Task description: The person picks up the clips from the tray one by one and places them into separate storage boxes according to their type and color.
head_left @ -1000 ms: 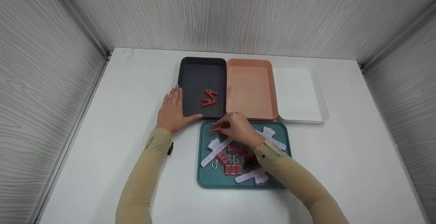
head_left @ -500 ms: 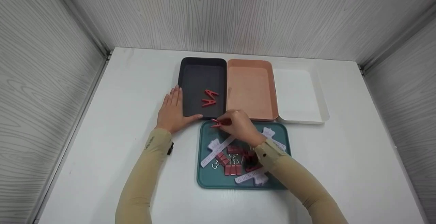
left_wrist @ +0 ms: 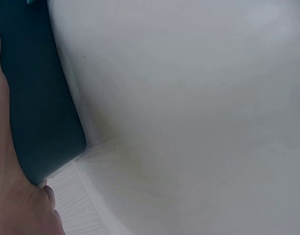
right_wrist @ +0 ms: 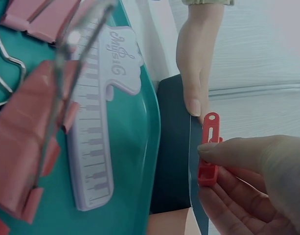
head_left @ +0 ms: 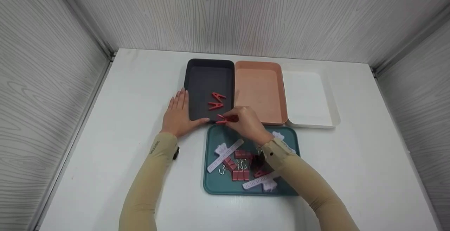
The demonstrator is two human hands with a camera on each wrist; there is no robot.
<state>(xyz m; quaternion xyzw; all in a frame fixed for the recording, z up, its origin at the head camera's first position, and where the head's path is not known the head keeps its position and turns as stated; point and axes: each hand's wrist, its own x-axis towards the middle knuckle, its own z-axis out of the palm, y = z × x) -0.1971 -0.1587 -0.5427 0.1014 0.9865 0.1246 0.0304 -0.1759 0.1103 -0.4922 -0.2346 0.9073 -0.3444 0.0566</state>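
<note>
Between thumb and fingers my right hand (head_left: pixel 248 123) pinches a red clothespin (right_wrist: pixel 209 152), held over the near rim of the dark tray (head_left: pixel 209 76). Two more red clothespins (head_left: pixel 216 106) lie in that tray. My left hand (head_left: pixel 177 115) rests flat along the tray's left side, fingers straight, thumb at its near corner. Below my right hand is a green tray (head_left: pixel 214 187). It bears red binder clips (head_left: pixel 240 175) with silver handles and white keyboard-patterned clips (head_left: pixel 225 156). My right forearm hides part of the green tray's contents.
An orange tray (head_left: pixel 260 90) stands against the dark one's right side, with a white tray (head_left: pixel 307 95) beyond it. All stand on a white table (head_left: pixel 369 153), with grey wood-grain panels (head_left: pixel 246 16) at the back and sides.
My right hand has moved forward with the clothespin, from over the green tray to the dark tray's near rim. The left hand has stayed in place.
</note>
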